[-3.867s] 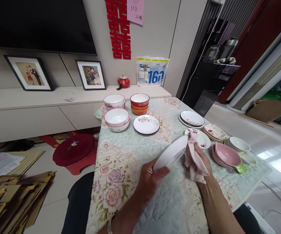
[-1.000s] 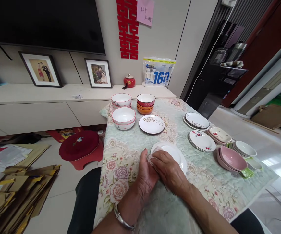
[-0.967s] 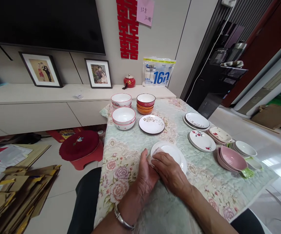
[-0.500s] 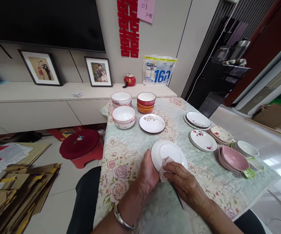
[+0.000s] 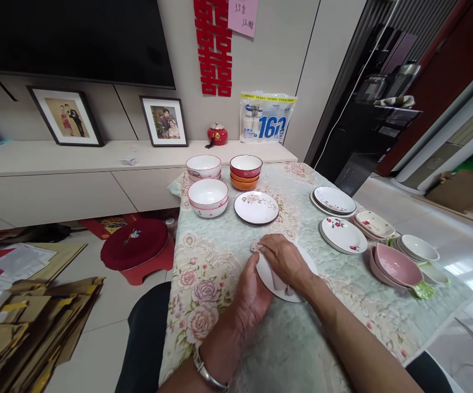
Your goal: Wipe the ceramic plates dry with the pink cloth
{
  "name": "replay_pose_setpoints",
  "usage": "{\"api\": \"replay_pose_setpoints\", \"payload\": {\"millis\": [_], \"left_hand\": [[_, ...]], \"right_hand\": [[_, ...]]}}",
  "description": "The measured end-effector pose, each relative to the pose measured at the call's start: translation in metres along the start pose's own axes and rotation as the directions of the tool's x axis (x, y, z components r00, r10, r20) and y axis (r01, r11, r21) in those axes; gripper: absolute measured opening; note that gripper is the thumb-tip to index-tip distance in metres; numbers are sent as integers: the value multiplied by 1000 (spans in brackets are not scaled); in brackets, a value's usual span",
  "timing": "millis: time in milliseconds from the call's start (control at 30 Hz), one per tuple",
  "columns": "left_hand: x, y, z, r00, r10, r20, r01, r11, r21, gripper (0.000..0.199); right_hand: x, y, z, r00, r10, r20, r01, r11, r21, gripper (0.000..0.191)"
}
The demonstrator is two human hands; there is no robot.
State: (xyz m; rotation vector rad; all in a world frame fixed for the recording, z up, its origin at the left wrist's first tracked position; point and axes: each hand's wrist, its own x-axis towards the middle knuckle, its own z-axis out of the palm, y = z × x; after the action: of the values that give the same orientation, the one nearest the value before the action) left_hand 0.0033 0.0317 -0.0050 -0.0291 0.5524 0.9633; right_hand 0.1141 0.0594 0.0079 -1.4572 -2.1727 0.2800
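A white plate (image 5: 307,264) is held over the table in front of me. My left hand (image 5: 253,286) grips its left edge, with the thumb at the rim and the other fingers hidden beneath. Across the plate's face lies my right hand (image 5: 286,261), pressing a pale pinkish cloth (image 5: 278,283) against it near the upper left rim. Most of the cloth is covered by the hand. Just beyond sits a dark-rimmed plate (image 5: 256,207) with a brown flower pattern. Red-rimmed white bowls (image 5: 208,197) stand stacked to its left.
Orange and red bowls (image 5: 245,177) are stacked at the back. On the right stand stacks of patterned plates (image 5: 343,236), pink bowls (image 5: 396,266) and small white bowls (image 5: 419,248). A flowered cloth (image 5: 204,295) covers the table. A red stool (image 5: 135,245) is at the left.
My right hand has slid the cloth from the plate's near left edge up to its far left rim, now covering more of the plate. My left hand keeps its hold.
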Motion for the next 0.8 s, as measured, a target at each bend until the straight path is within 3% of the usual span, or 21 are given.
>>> {"api": "replay_pose_setpoints", "payload": {"millis": [100,200,400,600,800], "left_hand": [[0,-3,0,996,34,-77,-28,997,73,27],[1,-5,-2,994,82,-74,-73,992,106,33],[3,-7,-5,990,130,-49,-123,986,115,36],[0,-8,-2,989,140,-43,-132,981,144,33],[0,-8,-3,989,144,-34,-136,975,175,32]], "right_hand": [[4,17,-3,996,84,-6,-84,996,17,29],[-2,34,-7,987,150,-58,-148,988,37,31],[-43,54,-10,951,245,-187,-237,969,64,37],[-96,39,1,897,296,-330,-306,952,21,42],[-120,4,11,932,110,-346,-138,989,-60,48]]}}
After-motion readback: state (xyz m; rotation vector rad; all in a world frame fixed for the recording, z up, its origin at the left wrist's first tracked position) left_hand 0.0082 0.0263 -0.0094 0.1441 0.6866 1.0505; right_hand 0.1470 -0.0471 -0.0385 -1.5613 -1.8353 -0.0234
